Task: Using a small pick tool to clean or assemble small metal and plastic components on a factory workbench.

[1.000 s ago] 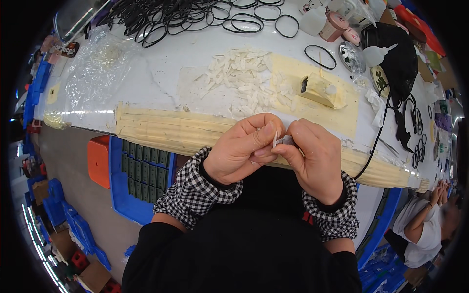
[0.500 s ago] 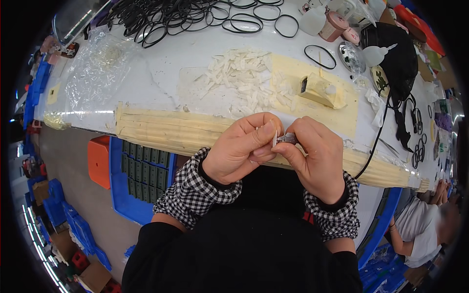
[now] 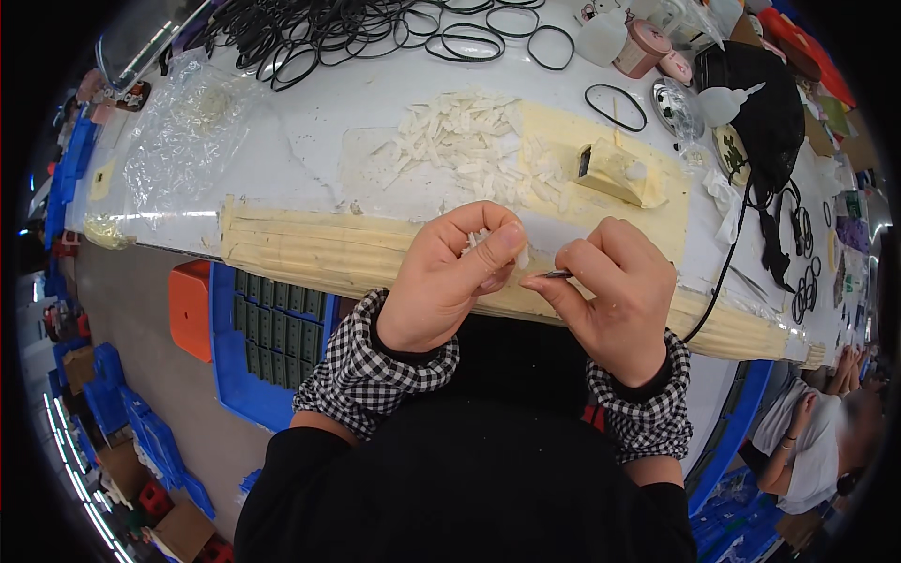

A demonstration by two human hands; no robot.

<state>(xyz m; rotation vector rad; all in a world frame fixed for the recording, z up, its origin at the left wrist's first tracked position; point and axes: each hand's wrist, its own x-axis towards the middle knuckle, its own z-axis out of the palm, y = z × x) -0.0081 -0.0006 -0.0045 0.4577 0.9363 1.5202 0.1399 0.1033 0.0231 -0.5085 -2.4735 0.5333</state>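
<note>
My left hand (image 3: 450, 272) is closed, thumb pressed over curled fingers, with small white strips (image 3: 523, 256) showing at its fingertips. How many strips it holds is hidden. A little to the right, my right hand (image 3: 619, 296) pinches a small, thin metal blade (image 3: 557, 274) between thumb and forefinger. The blade is seen nearly edge-on and stands apart from the strips. Both hands are above the table's near edge. Just beyond them lies a loose pile of short white strips (image 3: 460, 141), partly spread onto a yellowish sheet (image 3: 657, 225).
A taped yellow block (image 3: 615, 178) sits on the sheet. Black rubber loops (image 3: 310, 38) heap at the back, and crumpled clear plastic (image 3: 188, 131) lies left. Yellow padding (image 3: 310, 246) lines the near edge. Below are a blue crate (image 3: 235, 366) and orange stool (image 3: 190, 310). A person (image 3: 812, 441) is at right.
My hands have moved apart: the left slightly up and left, the right slightly right. The blade has come away from the strip and turned edge-on.
</note>
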